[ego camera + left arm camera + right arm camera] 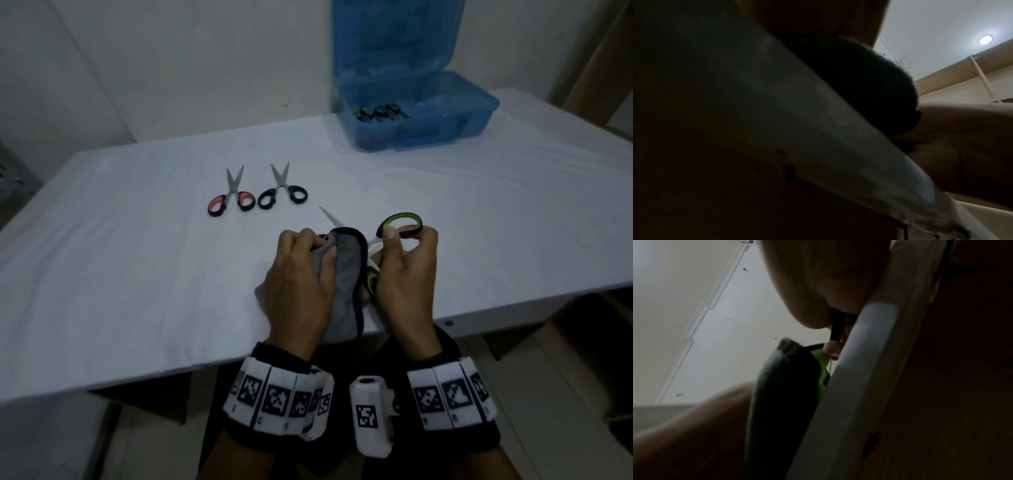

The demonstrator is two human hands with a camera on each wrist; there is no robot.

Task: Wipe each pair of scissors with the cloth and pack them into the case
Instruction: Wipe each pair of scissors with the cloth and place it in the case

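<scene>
Left hand (pixel 301 284) grips the grey cloth (pixel 342 287) around the blades; right hand (pixel 404 274) pinches the green-handled scissors (pixel 400 224) above the table (pixel 137 274) edge. Blue case (pixel 421 113) open beyond.

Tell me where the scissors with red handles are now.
In the head view, the red-handled scissors lie on the white table, left of centre, beside the black-handled scissors on their right, blades pointing away from the person.

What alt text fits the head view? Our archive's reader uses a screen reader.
Two hands wipe green-handled scissors: the left hand wraps a grey cloth round the blades, the right hand grips the handles. Two more pairs lie on the white table; an open blue case stands behind.
</scene>
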